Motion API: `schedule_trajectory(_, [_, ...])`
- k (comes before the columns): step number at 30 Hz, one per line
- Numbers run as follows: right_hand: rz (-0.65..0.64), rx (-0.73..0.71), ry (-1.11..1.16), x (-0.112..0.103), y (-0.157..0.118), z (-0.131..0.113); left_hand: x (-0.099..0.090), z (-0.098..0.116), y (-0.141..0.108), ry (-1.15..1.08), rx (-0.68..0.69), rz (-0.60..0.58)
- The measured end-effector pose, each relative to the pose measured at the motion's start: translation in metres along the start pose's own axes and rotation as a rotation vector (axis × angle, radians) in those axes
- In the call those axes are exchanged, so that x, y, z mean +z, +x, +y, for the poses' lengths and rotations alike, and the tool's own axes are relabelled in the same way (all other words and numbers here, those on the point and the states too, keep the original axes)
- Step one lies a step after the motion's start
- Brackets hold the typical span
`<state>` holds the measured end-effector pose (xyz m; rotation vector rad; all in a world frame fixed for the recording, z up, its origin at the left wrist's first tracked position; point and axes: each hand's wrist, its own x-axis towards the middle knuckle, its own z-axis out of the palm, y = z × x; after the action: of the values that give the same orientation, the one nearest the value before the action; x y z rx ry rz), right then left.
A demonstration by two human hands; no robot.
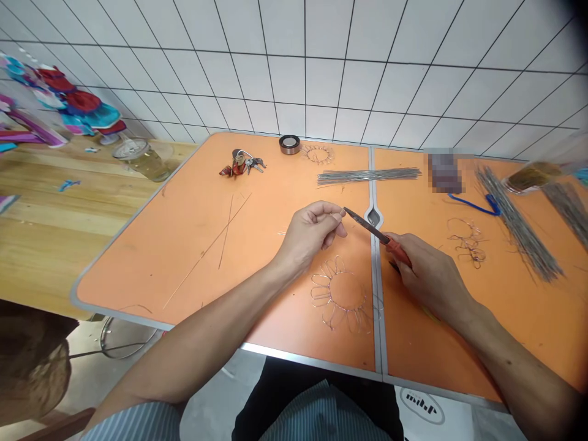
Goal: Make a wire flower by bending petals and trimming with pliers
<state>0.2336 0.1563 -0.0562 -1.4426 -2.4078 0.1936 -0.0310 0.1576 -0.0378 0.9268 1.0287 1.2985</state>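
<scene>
My right hand (427,269) grips a pair of long-nose pliers (367,225) by the red handles, the dark jaws pointing up and left. The tip of the jaws meets the fingertips of my left hand (312,229), which are pinched together over the orange table (138,263). Whatever sits in that pinch is too small to make out. Just below both hands lies a flower-shaped ring of looped thin wire (329,293). Behind them a bundle of straight wires (349,177) crosses the table's centre seam.
Two loose wires (215,244) cross at left. Keys (250,162), a tape roll (290,145) and a smaller wire ring (316,155) lie near the tiled wall. At right are bent wire pieces (473,251), a blue cord (475,207) and a larger wire bundle (519,223).
</scene>
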Motion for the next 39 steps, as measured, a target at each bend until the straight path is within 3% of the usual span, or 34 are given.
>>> schedule_trajectory(39, [-0.015, -0.020, 0.041, -0.0010, -0.0002, -0.0010, -0.0011, 0.0013, 0.0005, 0.131, 0.060, 0.016])
